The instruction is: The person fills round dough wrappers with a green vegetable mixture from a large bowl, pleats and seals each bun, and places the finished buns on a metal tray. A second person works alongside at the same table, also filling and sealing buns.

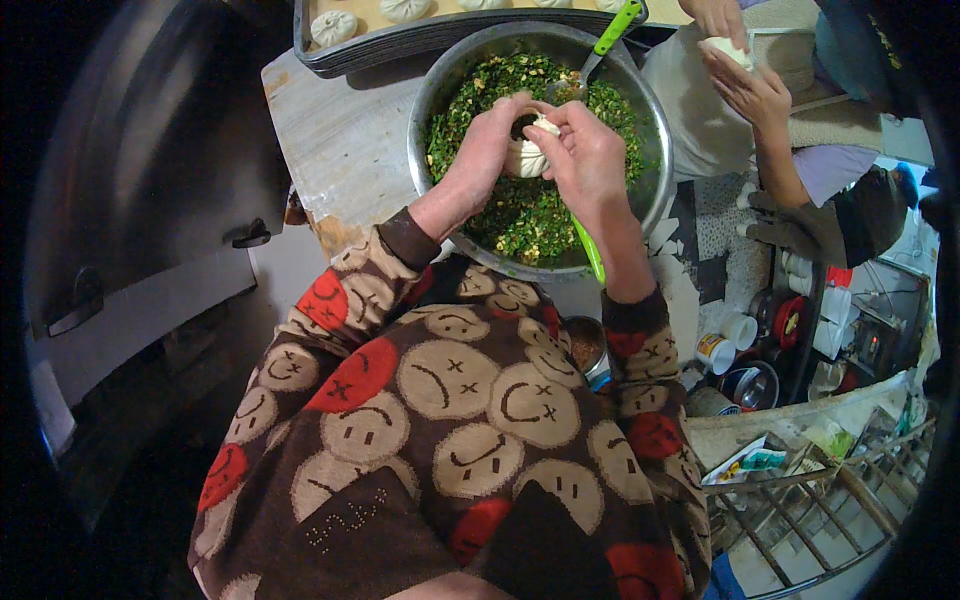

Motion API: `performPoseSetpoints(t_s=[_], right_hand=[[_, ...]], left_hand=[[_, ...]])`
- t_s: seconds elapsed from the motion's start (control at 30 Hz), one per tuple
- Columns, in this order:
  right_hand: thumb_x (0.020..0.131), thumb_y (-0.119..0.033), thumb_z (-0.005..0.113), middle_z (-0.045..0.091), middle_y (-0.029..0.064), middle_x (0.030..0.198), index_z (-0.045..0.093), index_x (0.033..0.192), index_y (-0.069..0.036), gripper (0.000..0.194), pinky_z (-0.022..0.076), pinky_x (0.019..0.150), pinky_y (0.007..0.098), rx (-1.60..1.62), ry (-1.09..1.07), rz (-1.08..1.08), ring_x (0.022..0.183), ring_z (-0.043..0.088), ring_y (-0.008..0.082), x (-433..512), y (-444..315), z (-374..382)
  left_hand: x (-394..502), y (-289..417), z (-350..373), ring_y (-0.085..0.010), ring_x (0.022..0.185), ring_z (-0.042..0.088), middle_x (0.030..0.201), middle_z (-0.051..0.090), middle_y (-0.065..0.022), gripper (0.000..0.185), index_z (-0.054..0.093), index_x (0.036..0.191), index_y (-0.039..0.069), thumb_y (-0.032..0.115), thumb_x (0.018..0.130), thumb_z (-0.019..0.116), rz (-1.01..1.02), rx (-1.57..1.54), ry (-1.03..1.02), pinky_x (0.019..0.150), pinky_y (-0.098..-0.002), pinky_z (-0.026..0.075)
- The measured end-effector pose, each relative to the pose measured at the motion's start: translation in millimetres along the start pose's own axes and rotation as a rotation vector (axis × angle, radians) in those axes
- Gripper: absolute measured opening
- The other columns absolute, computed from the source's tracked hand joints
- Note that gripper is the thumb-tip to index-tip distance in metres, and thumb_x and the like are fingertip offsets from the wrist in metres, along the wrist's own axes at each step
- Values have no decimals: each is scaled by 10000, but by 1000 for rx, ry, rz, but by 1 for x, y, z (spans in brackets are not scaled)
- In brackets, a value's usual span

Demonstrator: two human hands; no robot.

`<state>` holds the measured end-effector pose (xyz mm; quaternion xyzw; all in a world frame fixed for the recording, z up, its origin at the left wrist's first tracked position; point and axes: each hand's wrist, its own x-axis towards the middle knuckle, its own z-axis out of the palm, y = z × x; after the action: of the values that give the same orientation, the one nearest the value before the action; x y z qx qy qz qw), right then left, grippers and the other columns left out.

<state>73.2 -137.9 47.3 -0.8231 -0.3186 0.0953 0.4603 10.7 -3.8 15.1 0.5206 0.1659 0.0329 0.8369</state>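
Note:
Between my two hands is a partly pleated dough bun [529, 159], its top still gaping over dark filling. My left hand [491, 139] cups it from the left, while the fingers of my right hand [589, 154] pinch the dough edge at its upper right. Both hands are above a large steel bowl [417, 161] of chopped green filling [532, 232] with yellow bits. A spoon with a green handle [618, 28] rests in the filling at the far right side. Another green handle [590, 251] shows beside my right wrist; its other end is hidden.
Beyond the bowl, a stack of trays [360, 56] bears several pleated buns [334, 28]. The bowl stands on a worn board [330, 142]. At upper right a co-worker's hands [754, 94] hold another piece of dough [729, 52]. A metal rack [817, 517] stands lower right.

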Motion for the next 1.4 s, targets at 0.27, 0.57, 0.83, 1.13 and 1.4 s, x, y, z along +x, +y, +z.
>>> performPoseSetpoints(t_s=[0.27, 0.57, 0.83, 1.13, 1.4], right_hand=[[855, -99, 730, 646, 200, 941, 578, 1023, -29, 237, 527, 715, 485, -272, -30, -126, 845, 649, 430, -3, -5, -1], [915, -88, 704, 711, 137, 896, 635, 1017, 42, 179, 585, 590, 317, 390, 122, 212, 766, 708, 179, -2, -23, -3], [913, -52, 683, 663, 81, 804, 608, 1043, 36, 175, 531, 596, 271, -146, -38, -76, 687, 652, 112, -11, -26, 0], [856, -47, 661, 642, 218, 909, 559, 1003, -15, 182, 534, 652, 469, -367, -76, -321, 772, 668, 391, -9, -39, -10], [854, -68, 654, 663, 192, 935, 550, 1019, 2, 208, 556, 633, 456, -385, -197, -503, 784, 680, 375, -6, -45, -18]], left_hand=[[3, 12, 3, -196, 889, 642, 959, 706, -122, 771, 682, 1104, -45, 617, 1031, 294, -28, 302, -8, 843, -327, 484], [2, 14, 5, -214, 1045, 654, 1158, 668, -145, 722, 528, 1402, 54, 607, 1049, 226, -37, -418, 17, 892, -346, 531], [-4, -5, -2, -223, 967, 673, 1029, 700, -124, 730, 625, 1210, 24, 595, 1048, 199, -137, -587, 23, 872, -368, 556], [-6, 10, -2, -211, 889, 698, 970, 712, -109, 777, 672, 1110, 7, 611, 1042, 188, -164, -505, -18, 812, -354, 578], [-7, 20, -7, -191, 817, 699, 928, 707, -91, 756, 661, 1060, 21, 645, 1029, 236, -290, -321, -25, 747, -361, 598]])
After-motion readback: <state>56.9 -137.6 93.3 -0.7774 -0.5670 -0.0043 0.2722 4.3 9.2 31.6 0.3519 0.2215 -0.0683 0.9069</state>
